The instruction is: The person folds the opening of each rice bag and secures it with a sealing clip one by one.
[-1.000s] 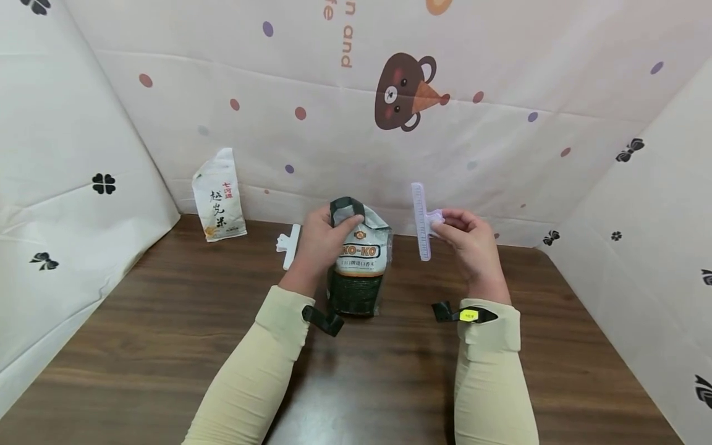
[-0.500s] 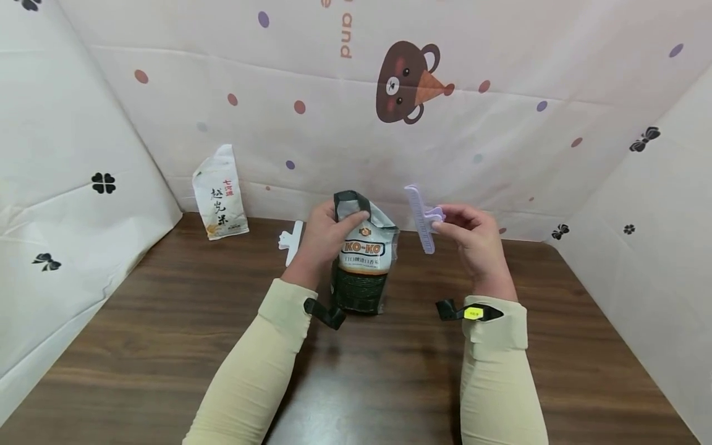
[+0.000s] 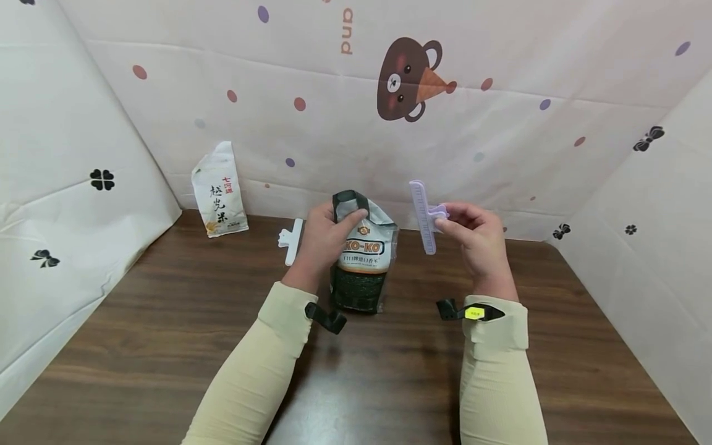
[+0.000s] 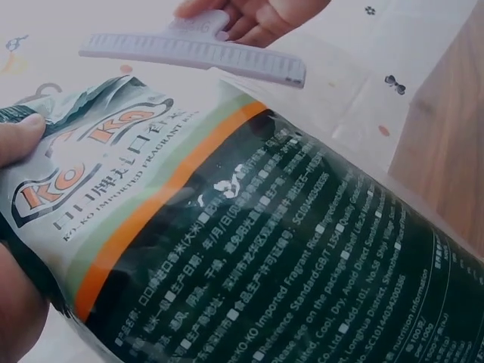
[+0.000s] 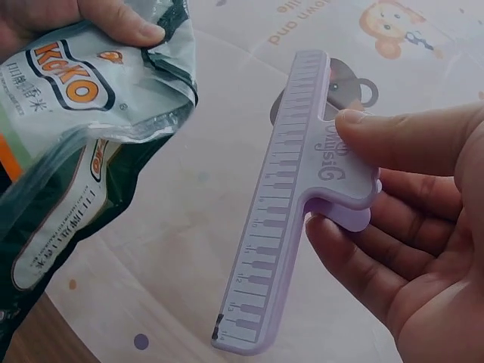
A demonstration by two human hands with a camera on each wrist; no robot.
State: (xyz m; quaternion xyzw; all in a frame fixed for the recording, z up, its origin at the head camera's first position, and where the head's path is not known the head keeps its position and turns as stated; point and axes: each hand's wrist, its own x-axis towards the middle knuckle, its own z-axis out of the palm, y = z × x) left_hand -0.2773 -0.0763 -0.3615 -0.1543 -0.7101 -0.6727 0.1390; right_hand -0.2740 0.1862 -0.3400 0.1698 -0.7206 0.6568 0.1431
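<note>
A green and white KO-KO rice bag (image 3: pixel 361 272) stands in the middle of the head view, its top folded over. My left hand (image 3: pixel 325 238) grips that folded top, thumb across the front. To the right, my right hand (image 3: pixel 478 238) pinches a long lilac bag clip (image 3: pixel 424 216) by its handle. In the right wrist view the clip (image 5: pixel 276 204) shows a piano-key print, with the thumb on one handle plate and fingers beneath the other. A gap lies between clip and bag there. The bag's printed back (image 4: pixel 249 249) fills much of the left wrist view.
A white bag clip (image 3: pixel 292 242) lies on the brown wooden table (image 3: pixel 378 383) just left of my left hand. Further left, a white rice bag (image 3: pixel 221 191) with Chinese lettering leans against the back cloth wall (image 3: pixel 334 142). Cloth walls also rise at both sides.
The rice bag, held in my left hand, shifts slightly right in the head view. The lilac clip tilts a little and stays in my right hand. The head view itself shifts slightly.
</note>
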